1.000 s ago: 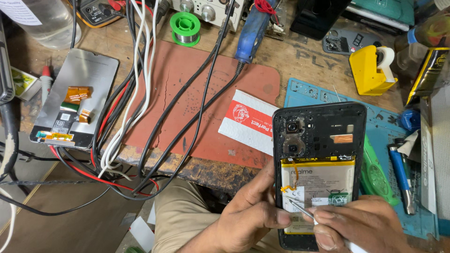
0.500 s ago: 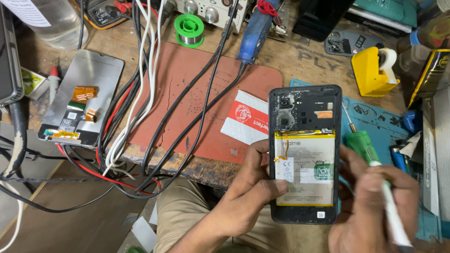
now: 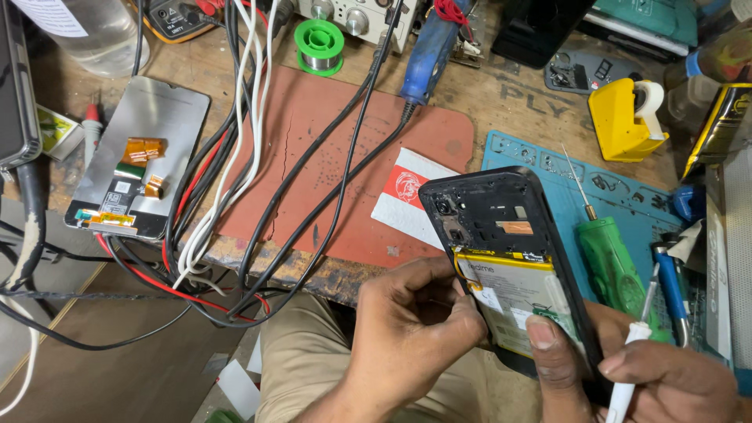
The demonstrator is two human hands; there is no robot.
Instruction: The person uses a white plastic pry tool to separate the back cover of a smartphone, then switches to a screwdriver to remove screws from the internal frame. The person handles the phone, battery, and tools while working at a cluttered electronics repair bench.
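Phone [image 3: 509, 266], open back up, top end pointing away.

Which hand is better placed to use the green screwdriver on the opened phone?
The right hand, I think: it already holds the green screwdriver beside the opened phone, together with a white tool. The left hand is busy gripping the phone's left edge.

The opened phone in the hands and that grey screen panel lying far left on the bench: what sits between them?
In the head view, between the opened phone and screen panel lie a reddish mat and black, white and red cables crossing it.
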